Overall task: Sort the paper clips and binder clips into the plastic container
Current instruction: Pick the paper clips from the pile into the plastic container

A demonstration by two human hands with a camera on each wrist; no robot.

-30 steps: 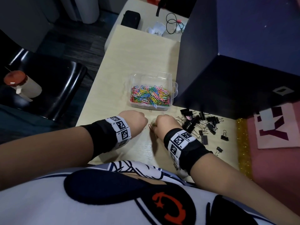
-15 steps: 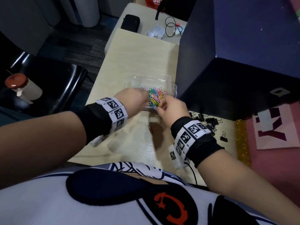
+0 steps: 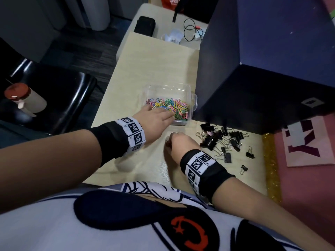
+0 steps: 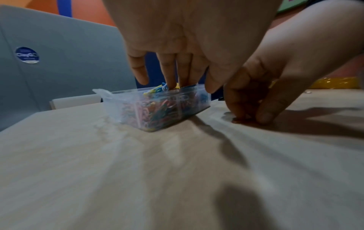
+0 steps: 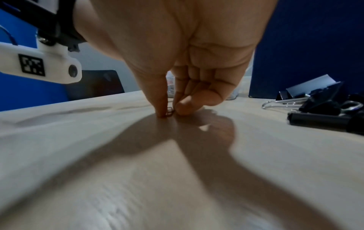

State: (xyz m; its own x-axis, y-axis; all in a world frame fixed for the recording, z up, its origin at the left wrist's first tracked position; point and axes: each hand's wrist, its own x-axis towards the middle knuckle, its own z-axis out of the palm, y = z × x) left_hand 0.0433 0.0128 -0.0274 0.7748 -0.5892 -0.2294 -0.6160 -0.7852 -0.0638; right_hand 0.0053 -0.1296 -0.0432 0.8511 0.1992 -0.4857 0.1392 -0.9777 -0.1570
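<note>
A pale wood counter (image 3: 148, 57) runs away from the person, hemmed on the right by a big dark blue box (image 3: 253, 73); a black chair (image 3: 59, 98) sits off to the left.

The clear container (image 3: 188, 91) stands mid-counter, one side heaped with coloured paper clips (image 3: 170, 107); the black binder clips (image 3: 219, 140) lie loose on the counter to its right, none of them in yet; so the paper-clip half looks nearly done, the binder half not begun.

The left hand (image 3: 155, 120) reaches over the near rim, fingers (image 4: 169, 73) straight and lightly spread, tips down among the clips; it grips nothing that shows. The right hand (image 3: 179, 144) is down on the counter just before the container, thumb and forefinger closing on a single stray clip (image 5: 169, 112) lying flat; a pinch is forming, though the clip is not yet off the wood.

Next, by the look of it: get a nail under that thin wire, lift, carry it the short way to the heap; then turn to the binder pile.

Against half a second ago: both hands were up at the container then; now the right has dropped back to the counter for the stray, while the left has stayed at the container, its fingers now laid flat on the heap.
</note>
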